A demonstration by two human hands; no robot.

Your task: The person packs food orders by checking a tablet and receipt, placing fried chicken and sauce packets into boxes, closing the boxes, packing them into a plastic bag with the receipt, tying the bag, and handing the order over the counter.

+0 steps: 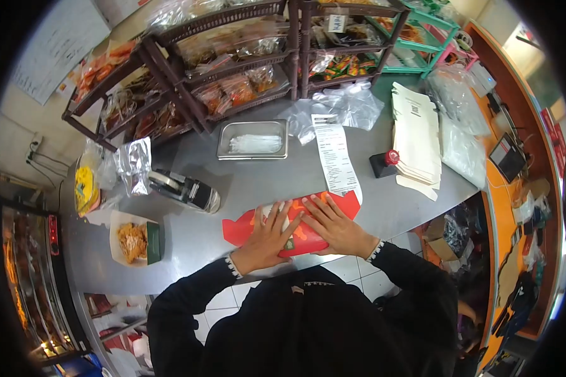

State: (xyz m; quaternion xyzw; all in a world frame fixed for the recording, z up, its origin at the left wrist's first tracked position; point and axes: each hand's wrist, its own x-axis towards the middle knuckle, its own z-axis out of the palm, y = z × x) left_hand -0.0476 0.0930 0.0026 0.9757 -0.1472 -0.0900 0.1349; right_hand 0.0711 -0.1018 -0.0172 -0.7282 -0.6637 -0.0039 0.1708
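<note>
Over at the left edge of the worktop [245, 182] there's an open paper tray of fried food [134, 239], just parked well out of the way. Next along sits a tape dispenser [185, 188], near the middle and easy to reach. Then the main bit: a red paper box [295, 229] lying flat at the front edge, right in front of the person. The left hand [267, 235] is spread palm-down on its left half and the right hand [333, 226] is flat on the right half, fingers splayed. So no real grip on it, both hands are open and just pressing, which looks like it's to keep the flaps down and the box flat. A long receipt [336, 157] lies just behind, its lower end touching the box. Toward the right edge there's a stack of paper bags [415, 132].
</note>
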